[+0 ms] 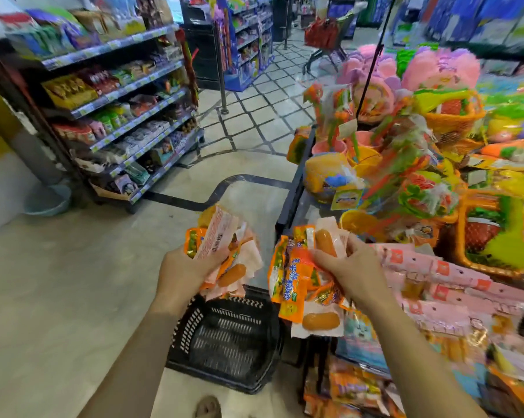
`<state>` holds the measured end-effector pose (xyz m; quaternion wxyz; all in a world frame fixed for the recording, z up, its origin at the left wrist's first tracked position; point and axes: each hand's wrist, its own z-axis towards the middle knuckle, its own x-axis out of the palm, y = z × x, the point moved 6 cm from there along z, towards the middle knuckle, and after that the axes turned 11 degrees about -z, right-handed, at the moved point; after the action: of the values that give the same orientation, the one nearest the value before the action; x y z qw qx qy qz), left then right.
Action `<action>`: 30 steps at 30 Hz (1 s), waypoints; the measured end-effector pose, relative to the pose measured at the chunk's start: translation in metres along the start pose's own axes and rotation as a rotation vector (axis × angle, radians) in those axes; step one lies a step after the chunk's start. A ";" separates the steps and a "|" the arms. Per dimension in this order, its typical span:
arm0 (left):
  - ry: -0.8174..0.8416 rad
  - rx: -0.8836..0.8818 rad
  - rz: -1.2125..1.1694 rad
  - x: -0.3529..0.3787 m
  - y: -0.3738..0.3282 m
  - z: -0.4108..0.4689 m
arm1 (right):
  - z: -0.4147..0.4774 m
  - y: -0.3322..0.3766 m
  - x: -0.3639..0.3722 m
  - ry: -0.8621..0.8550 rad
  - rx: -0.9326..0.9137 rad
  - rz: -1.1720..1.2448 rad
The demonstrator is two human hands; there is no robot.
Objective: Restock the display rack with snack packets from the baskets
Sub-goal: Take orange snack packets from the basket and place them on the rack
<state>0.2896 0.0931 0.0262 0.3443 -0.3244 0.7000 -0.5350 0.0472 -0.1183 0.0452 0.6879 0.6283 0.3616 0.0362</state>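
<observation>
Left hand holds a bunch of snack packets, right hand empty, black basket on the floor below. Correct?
No. The right hand also grips a bunch of orange snack packets, as the head view shows. The left hand holds its own bunch, and the black basket is on the floor below.

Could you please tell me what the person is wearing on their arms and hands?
Nothing worn is visible. The left hand and right hand are ungloved, with no ring, watch or bracelet in view; the left forearm and right forearm are bare, with no sleeve in frame.
</observation>
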 end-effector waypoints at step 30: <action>0.154 -0.430 0.397 -0.067 0.364 0.248 | 0.101 -0.267 0.367 0.120 0.518 -0.243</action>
<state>0.5015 0.0968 -0.3658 0.3116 -0.2051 0.8709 -0.3199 0.2646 -0.0732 -0.3635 0.4810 0.7319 0.4715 -0.1029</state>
